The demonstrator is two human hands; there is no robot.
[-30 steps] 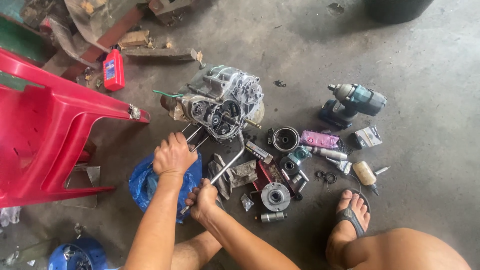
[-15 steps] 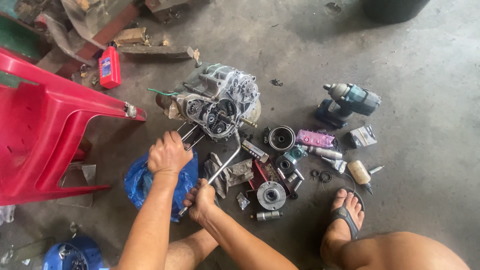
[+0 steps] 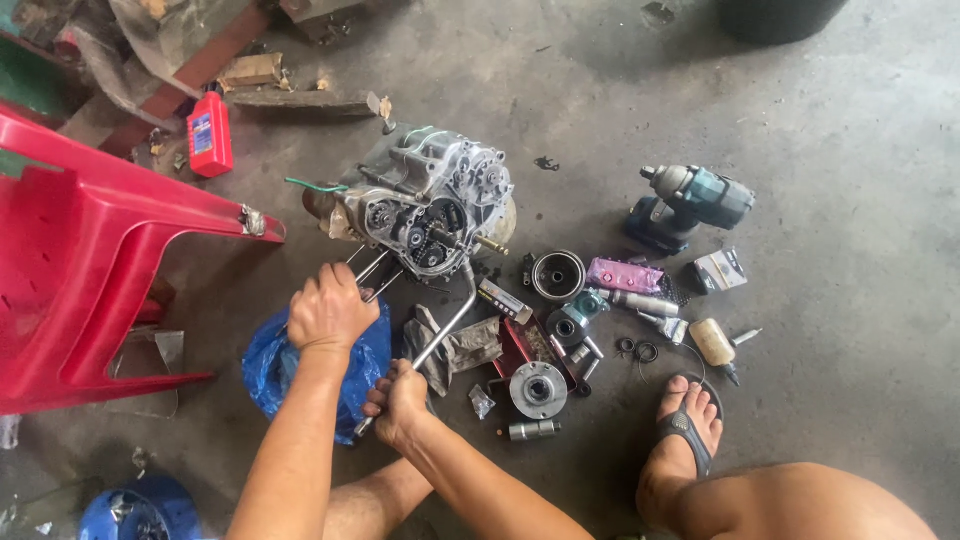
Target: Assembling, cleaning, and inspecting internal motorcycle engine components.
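Right hand (image 3: 398,402) grips a bent wrench (image 3: 440,330) reaching the engine case (image 3: 425,205); left hand (image 3: 330,308) closes on studs, probably; blue bag (image 3: 270,365) contents unseen.

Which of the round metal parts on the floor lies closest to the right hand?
The flat round hub, just right of the right hand; the dark cup-shaped drum sits farther up, nearer the engine.

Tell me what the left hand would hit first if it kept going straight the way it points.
Probably the engine block. The left hand points up the picture and grips the metal rods that lead to the block, though depth is hard to judge.
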